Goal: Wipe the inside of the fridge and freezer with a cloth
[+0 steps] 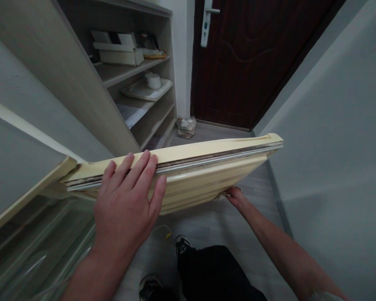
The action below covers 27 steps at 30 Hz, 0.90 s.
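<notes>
A cream-yellow fridge door (207, 167) stands swung open in front of me, seen from above along its top edge. My left hand (125, 200) rests on that top edge with the fingers lying over it, slightly spread. My right hand (235, 195) reaches under the door's lower side and holds something pale and small against it; its fingers are mostly hidden. The open fridge compartment with a clear shelf (34, 246) lies at the lower left.
A grey wooden shelf unit (134, 71) with boxes, a tray and a cup stands at the left. A dark red door (247, 62) closes the hallway ahead, with a crumpled bag (186, 126) on the floor beside it. A grey wall runs along the right.
</notes>
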### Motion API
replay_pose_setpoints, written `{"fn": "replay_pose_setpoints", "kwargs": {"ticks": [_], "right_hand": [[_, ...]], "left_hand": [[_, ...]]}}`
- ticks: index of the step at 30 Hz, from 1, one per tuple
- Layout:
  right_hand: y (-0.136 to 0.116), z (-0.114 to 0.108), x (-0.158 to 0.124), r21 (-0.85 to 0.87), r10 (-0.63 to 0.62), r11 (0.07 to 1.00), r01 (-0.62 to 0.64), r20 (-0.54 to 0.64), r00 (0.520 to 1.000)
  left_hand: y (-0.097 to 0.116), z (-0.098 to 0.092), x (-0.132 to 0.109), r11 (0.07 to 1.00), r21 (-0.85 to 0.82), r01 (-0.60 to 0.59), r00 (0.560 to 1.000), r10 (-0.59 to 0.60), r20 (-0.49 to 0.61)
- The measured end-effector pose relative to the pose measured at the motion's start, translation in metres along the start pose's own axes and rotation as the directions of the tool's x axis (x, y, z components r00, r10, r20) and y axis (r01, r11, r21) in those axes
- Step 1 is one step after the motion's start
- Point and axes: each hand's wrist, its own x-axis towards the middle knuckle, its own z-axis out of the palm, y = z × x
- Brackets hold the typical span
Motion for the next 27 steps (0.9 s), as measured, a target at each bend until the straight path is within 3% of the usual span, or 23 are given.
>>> {"fn": "replay_pose_setpoints", "kwargs": {"ticks": [6,16,21,27], "right_hand": [[-0.012,0.019,-0.009,0.097,0.167,0.980,-0.174,0.078,0.983],[-0.019,0.070,-0.040,0.158,0.252,0.947,-0.280,0.172,0.952],[-0.010,0.101,-0.066,0.162,0.262,0.939,-0.304,0.237,0.936],[0.019,0.139,-0.095,0.138,0.271,0.934,-0.330,0.330,0.904]], "left_hand": [[-0.001,0.001,0.002,0.999,0.009,0.035,0.999,-0.035,0.030],[0.001,0.004,0.005,0.998,0.023,0.054,0.998,-0.055,0.029],[0.003,0.006,0.007,0.998,0.035,0.055,0.998,-0.056,0.013],[0.005,0.008,0.007,0.996,0.031,0.078,0.997,-0.079,0.008]]}}
